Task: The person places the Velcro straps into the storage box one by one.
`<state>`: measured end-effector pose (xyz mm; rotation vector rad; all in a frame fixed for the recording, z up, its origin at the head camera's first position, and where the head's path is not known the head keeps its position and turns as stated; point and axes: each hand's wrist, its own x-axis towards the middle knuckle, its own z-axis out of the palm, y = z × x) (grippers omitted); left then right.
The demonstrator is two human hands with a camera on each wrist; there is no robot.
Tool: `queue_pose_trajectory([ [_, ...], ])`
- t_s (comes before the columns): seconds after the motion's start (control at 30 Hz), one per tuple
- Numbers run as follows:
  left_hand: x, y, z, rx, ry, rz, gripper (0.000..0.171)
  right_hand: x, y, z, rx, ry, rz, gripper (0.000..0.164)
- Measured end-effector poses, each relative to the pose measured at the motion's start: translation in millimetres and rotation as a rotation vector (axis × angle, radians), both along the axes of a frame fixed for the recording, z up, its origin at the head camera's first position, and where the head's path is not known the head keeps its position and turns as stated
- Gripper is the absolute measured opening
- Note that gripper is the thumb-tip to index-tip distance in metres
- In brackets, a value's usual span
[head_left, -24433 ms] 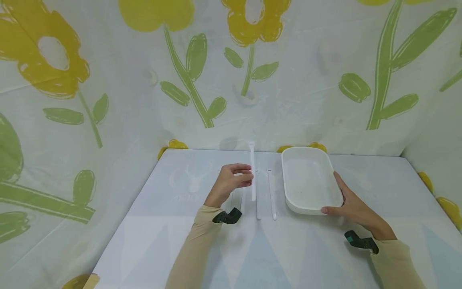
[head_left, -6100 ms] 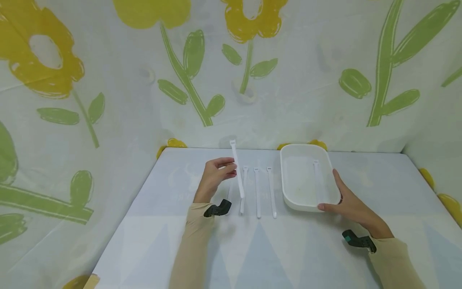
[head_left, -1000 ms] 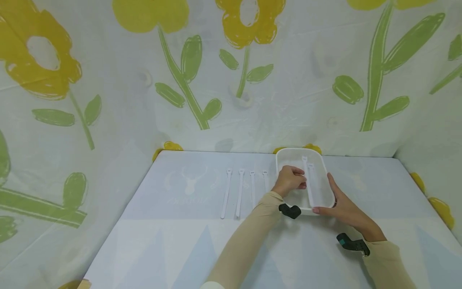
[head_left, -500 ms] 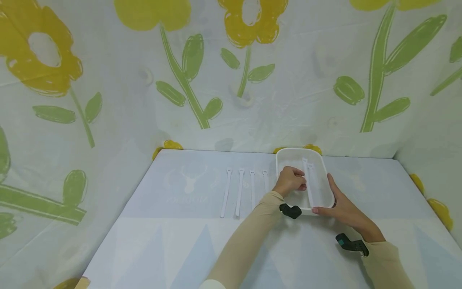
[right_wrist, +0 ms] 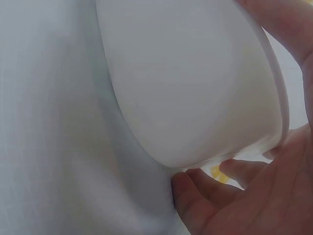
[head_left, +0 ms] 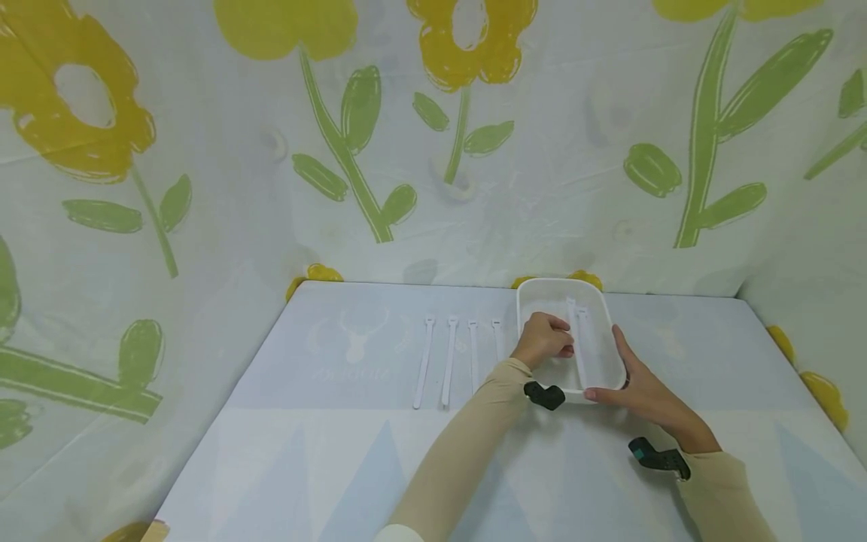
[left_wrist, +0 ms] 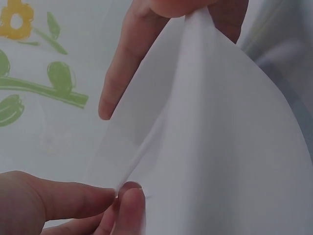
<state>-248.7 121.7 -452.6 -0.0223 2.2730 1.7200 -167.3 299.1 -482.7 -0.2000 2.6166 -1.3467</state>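
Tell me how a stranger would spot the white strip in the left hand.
On the table, find the white tray the right hand holds. Inside, the slim white strip is left of a second strip; unlike that neighbour, it is pinched by the left hand.

Six slim white sticks (head_left: 421,369) with slotted heads by my count: four side by side on the one table (head_left: 284,474), two more inside the one white tray (head_left: 552,290). Of that tray pair, one is pinched in the left hand (head_left: 545,337). Add the right hand (head_left: 646,390) and that makes two hands, with two beige sleeves (head_left: 460,448) and two dark wrist cameras (head_left: 544,396), one to each wrist. High on the single backdrop (head_left: 555,211) I make out four large printed flowers (head_left: 132,143), two of them with white centres.
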Motion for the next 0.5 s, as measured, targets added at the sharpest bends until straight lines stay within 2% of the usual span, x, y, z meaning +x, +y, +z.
queue_pose_trajectory([
  [0.5, -0.5, 0.2, -0.6, -0.016, -0.002, -0.001, 0.012, -2.1, 1.3, -1.5, -0.003, 0.016, 0.002, 0.13],
])
